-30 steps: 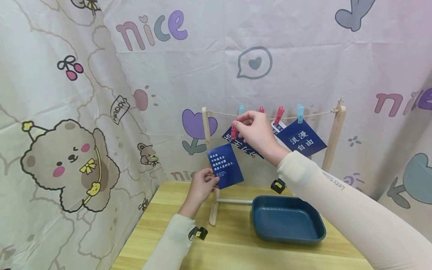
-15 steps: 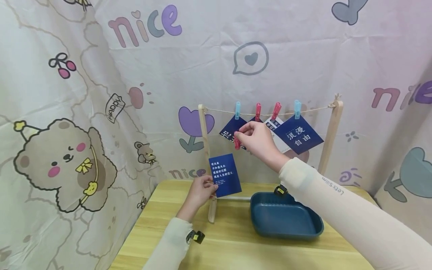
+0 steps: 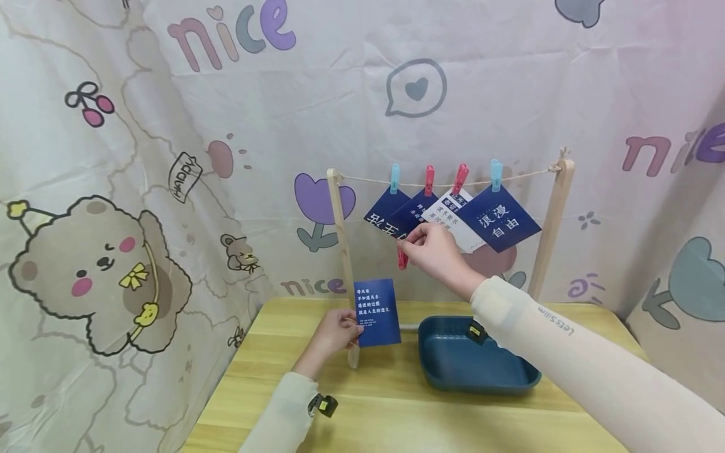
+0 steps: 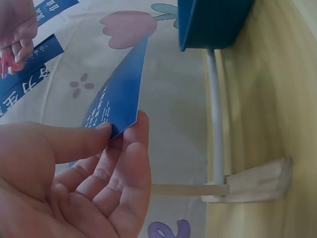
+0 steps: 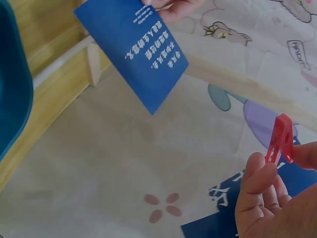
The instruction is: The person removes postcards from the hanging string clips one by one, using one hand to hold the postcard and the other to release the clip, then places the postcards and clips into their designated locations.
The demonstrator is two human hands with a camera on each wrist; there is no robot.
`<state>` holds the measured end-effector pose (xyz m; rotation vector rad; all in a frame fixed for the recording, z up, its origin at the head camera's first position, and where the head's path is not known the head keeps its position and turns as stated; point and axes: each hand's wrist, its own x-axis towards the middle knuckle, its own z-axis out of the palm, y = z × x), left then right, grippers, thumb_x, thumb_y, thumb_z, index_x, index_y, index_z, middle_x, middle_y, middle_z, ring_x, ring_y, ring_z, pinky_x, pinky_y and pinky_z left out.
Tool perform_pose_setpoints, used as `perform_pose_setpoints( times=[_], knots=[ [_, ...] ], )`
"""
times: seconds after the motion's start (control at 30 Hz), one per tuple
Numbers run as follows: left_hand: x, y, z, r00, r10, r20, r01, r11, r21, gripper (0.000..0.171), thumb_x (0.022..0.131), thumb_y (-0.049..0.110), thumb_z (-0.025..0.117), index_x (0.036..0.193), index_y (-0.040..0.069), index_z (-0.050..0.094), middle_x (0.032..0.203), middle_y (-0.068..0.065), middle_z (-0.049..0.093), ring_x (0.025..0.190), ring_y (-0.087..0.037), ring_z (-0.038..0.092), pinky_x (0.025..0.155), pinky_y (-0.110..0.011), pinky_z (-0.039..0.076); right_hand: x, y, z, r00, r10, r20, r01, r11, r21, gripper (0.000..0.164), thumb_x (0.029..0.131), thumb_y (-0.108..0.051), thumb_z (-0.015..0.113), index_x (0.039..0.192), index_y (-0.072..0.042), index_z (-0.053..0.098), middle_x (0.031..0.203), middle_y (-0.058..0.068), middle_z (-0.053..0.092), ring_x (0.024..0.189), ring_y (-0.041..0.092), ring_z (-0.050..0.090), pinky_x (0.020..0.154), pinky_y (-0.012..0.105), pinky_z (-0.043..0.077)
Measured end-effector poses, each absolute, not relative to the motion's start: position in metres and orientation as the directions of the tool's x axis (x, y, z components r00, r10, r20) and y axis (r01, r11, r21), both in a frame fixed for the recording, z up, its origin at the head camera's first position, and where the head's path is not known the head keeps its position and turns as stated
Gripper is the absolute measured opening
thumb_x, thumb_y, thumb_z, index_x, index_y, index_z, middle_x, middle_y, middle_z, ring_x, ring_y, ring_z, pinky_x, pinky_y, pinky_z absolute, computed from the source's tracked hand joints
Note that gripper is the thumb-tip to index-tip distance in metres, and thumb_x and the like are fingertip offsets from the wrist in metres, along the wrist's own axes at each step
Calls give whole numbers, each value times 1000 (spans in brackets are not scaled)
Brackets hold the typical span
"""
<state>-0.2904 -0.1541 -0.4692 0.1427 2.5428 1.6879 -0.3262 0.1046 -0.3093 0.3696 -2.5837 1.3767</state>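
My left hand (image 3: 333, 332) pinches the lower left edge of a blue card (image 3: 378, 313) with white writing, thumb in front and fingers behind. The card is held nearly upright in front of the rack's left post. Higher and to the right, my right hand (image 3: 440, 253) pinches a small red clothespin (image 5: 281, 139) between thumb and fingers, its free end pointing at the held card in the right wrist view. The clothespin is apart from the card. Behind the right hand, several cards (image 3: 506, 220) hang from a string, partly overlapping.
The string (image 3: 362, 180) runs between two wooden posts (image 3: 550, 233). Light blue (image 3: 496, 176) and red clothespins (image 3: 429, 181) grip the hanging cards. A dark blue basin (image 3: 481, 384) stands on the wooden table (image 3: 272, 352), below the right forearm. A printed cloth hangs behind.
My right hand has lowered from the string with the red clothespin, uncovering the hanging cards. My left hand has lowered the card and turned it more upright. The head view has tilted down slightly.
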Motion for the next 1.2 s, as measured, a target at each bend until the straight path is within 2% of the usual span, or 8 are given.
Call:
perform_pose_setpoints(
  times=[0.27,0.43,0.53,0.7,0.83,1.2],
  knots=[
    [-289,-157,-484,-987,148,-61,2,388,922,35,98,-4,70,131,-13,62,84,-11,71,70,-16,68,71,-44,67,-328,112,-323,-962,-135,239,-274,532,-801,22,102,-29,74,99,-7,71,82,9,78,77,21,67,66,32,52],
    [-288,-158,-490,-983,165,-79,-8,394,919,23,98,-6,70,119,-11,64,79,-8,69,67,-16,66,70,-41,66,-329,116,-335,-964,-156,214,-265,546,-795,22,103,-28,72,100,-6,70,86,11,80,75,19,66,65,31,50],
    [-285,-158,-492,-982,165,-97,-25,392,919,16,98,-7,70,112,-8,65,77,-8,68,66,-17,67,68,-40,67,-330,118,-342,-964,-162,209,-264,549,-793,21,103,-27,72,98,-6,71,81,8,78,68,18,62,61,30,47],
    [-283,-158,-500,-977,178,-121,-49,364,930,17,97,-10,68,113,-11,63,81,-13,73,63,-16,66,66,-38,66,-332,122,-356,-968,-153,200,-252,547,-798,21,102,-25,73,94,-6,73,73,5,73,60,17,56,56,29,43],
    [-282,-159,-504,-973,193,-128,-49,371,927,17,96,-9,69,113,-11,64,84,-16,75,62,-15,66,66,-37,67,-335,126,-364,-970,-137,201,-243,572,-784,21,101,-26,73,93,-7,73,74,6,75,60,17,58,57,29,44],
    [-278,-157,-513,-963,219,-155,-53,409,911,13,95,-10,67,107,-12,65,80,-18,75,58,-12,62,57,-25,60,-338,133,-378,-978,-134,162,-210,594,-777,23,102,-28,74,93,-7,74,71,3,70,61,17,58,56,29,45]
  ],
)
